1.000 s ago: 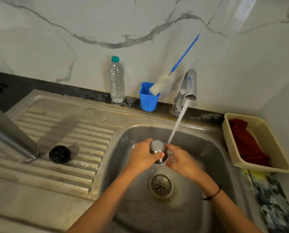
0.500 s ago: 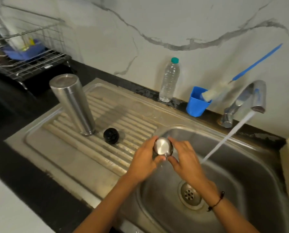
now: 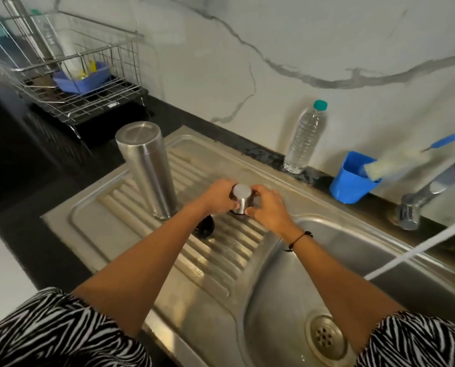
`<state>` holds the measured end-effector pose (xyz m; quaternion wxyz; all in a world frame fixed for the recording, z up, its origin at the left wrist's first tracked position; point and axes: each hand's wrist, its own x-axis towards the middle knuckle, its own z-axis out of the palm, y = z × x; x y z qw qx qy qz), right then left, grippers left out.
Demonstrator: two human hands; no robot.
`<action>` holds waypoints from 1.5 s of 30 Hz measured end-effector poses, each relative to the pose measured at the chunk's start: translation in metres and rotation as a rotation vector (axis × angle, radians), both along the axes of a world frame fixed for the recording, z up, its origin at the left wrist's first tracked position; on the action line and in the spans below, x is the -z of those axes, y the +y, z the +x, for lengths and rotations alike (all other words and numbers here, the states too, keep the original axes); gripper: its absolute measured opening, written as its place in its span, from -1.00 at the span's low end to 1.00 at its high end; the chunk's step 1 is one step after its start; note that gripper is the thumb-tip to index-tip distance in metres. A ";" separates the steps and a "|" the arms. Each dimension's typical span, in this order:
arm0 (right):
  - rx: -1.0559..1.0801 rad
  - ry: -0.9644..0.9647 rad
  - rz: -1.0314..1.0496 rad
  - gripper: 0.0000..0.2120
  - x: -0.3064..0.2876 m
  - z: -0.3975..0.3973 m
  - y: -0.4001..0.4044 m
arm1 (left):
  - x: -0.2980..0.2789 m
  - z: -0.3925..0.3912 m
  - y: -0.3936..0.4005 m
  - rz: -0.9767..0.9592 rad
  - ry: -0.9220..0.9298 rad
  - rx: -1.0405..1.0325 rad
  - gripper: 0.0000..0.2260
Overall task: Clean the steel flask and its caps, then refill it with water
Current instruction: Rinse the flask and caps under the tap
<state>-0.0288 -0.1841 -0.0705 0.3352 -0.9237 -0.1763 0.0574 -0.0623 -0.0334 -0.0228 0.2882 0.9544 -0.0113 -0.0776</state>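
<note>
Drainboard (image 3: pixel 131 215), steel cap (image 3: pixel 241 198) between both hands

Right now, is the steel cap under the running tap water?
No, both hands hold the steel cap over the ribbed drainboard, while the water stream falls into the basin apart.

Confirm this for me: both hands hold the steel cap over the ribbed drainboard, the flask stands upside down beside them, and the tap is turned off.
Not quite: the tap is running. The head view shows a stream of water falling into the sink basin. The rest stands: left hand and right hand hold the steel cap over the drainboard, with the inverted flask beside them.
</note>
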 end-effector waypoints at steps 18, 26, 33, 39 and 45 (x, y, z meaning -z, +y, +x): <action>0.094 -0.058 0.083 -0.46 -0.004 -0.017 -0.011 | 0.010 -0.002 -0.024 0.236 -0.046 -0.135 -0.39; 0.198 0.339 -0.242 -0.73 0.021 -0.147 -0.176 | 0.013 -0.039 -0.134 0.079 -0.087 0.171 -0.51; 0.581 -0.176 -0.165 -0.86 -0.048 -0.106 -0.259 | -0.004 -0.030 -0.201 0.036 -0.057 0.357 -0.52; 0.507 -0.097 -0.242 -0.70 -0.068 -0.006 -0.259 | -0.018 -0.018 -0.224 -0.006 -0.086 0.397 -0.57; 0.529 0.186 0.310 -0.92 -0.064 0.006 -0.265 | -0.021 -0.007 -0.231 0.019 -0.097 0.407 -0.58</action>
